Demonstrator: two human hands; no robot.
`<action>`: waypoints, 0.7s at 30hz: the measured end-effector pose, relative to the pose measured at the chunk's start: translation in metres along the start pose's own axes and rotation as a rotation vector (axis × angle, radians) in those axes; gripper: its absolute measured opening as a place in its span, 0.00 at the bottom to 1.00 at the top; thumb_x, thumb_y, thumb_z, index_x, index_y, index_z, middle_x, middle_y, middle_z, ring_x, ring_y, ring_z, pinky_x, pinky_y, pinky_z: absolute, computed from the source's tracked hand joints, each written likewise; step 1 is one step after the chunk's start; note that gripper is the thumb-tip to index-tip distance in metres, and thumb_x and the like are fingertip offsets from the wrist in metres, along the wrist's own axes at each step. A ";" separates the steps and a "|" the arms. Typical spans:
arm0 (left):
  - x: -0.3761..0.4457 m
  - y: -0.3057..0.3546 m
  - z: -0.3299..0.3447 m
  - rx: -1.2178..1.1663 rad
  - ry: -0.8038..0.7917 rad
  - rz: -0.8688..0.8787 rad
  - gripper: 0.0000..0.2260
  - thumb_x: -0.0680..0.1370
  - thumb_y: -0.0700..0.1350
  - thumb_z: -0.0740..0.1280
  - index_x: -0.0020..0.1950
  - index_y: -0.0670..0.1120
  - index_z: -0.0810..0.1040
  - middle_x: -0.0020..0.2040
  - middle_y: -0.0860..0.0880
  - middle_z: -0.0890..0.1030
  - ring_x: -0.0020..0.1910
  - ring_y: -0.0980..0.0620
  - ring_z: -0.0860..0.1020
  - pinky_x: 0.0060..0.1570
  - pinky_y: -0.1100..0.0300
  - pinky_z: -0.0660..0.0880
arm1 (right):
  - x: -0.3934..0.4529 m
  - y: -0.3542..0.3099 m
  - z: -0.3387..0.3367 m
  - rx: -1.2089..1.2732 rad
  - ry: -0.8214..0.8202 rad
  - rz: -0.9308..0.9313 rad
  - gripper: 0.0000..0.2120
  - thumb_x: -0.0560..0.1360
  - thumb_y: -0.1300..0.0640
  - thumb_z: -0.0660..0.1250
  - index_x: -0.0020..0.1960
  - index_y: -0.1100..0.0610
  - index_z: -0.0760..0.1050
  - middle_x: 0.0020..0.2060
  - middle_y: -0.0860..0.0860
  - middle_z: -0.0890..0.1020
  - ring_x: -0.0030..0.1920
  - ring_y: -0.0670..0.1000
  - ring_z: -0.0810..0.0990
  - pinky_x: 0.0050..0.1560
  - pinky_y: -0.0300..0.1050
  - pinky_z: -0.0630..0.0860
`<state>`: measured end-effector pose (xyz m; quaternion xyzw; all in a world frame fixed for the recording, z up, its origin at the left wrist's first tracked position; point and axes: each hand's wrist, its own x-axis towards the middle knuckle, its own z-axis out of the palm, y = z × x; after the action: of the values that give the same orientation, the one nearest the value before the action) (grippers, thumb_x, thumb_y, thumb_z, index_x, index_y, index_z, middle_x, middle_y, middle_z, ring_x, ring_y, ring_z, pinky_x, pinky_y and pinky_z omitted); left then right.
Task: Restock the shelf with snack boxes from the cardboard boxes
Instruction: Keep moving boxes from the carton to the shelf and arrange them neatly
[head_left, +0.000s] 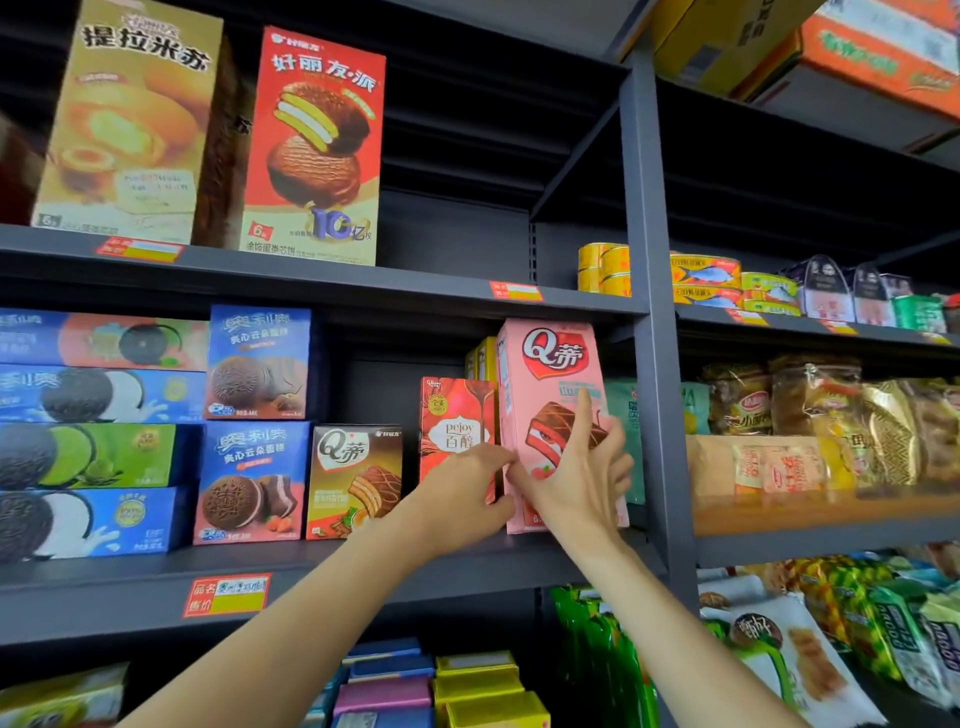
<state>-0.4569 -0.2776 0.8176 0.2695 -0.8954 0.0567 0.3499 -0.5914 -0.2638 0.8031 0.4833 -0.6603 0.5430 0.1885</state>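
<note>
On the dark metal shelf (467, 558) the tall pink Q-ti cake box (545, 384) stands upright beside the red Pejoy box (454, 415), the right hand (582, 467) flat on its front with fingers spread, the left hand (462, 493) pinching its lower left edge.

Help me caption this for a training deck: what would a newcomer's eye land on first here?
First, the tall pink snack box standing at the right end of the middle shelf, with both hands on it: the left hand at its lower left edge, the right hand spread over its front. Next, the big red pie box and gold box on the shelf above.
</note>
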 end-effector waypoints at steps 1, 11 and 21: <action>0.001 -0.001 0.002 0.000 -0.012 -0.004 0.24 0.76 0.40 0.61 0.72 0.44 0.64 0.71 0.48 0.67 0.70 0.52 0.66 0.66 0.64 0.61 | 0.001 0.002 0.003 0.017 0.003 -0.006 0.52 0.66 0.41 0.71 0.77 0.49 0.40 0.72 0.60 0.48 0.67 0.65 0.56 0.68 0.58 0.55; 0.004 -0.004 0.005 0.066 -0.020 -0.008 0.26 0.77 0.40 0.60 0.75 0.46 0.60 0.73 0.47 0.65 0.72 0.50 0.64 0.68 0.62 0.60 | 0.015 0.014 0.021 -0.007 -0.105 -0.023 0.53 0.68 0.41 0.71 0.76 0.52 0.36 0.71 0.60 0.45 0.66 0.65 0.58 0.69 0.59 0.60; 0.006 -0.008 0.010 0.156 0.025 -0.024 0.24 0.76 0.39 0.60 0.73 0.45 0.64 0.70 0.48 0.68 0.68 0.50 0.67 0.64 0.63 0.64 | 0.026 0.016 0.032 -0.120 -0.233 -0.003 0.53 0.71 0.39 0.68 0.76 0.53 0.32 0.72 0.62 0.38 0.72 0.66 0.47 0.69 0.66 0.57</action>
<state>-0.4623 -0.2896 0.8129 0.3061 -0.8805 0.1254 0.3396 -0.6080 -0.3048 0.8041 0.5321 -0.7082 0.4424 0.1398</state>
